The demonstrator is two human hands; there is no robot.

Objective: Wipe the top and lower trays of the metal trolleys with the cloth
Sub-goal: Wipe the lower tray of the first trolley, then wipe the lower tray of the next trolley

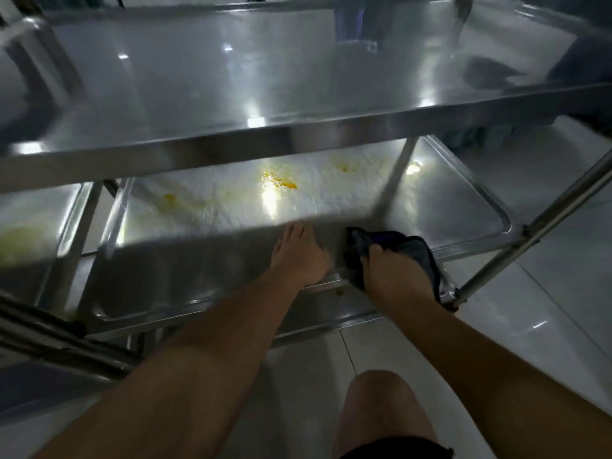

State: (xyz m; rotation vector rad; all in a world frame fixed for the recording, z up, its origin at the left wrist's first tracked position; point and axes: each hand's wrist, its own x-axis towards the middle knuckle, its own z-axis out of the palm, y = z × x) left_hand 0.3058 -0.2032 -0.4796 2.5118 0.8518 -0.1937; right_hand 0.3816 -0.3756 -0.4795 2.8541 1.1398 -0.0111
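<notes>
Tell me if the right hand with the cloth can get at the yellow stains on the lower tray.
Probably yes: right hand grips the cloth at the lower tray's front, nothing before the yellow stains.

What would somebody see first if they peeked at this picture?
Probably the yellow stains glowing in a bright patch of light on the lower tray of the metal trolley. Just in front of them, the left hand lies flat on that tray, and the right hand grips a dark cloth at its near edge. Above, the shiny top tray stretches across the view.
</notes>
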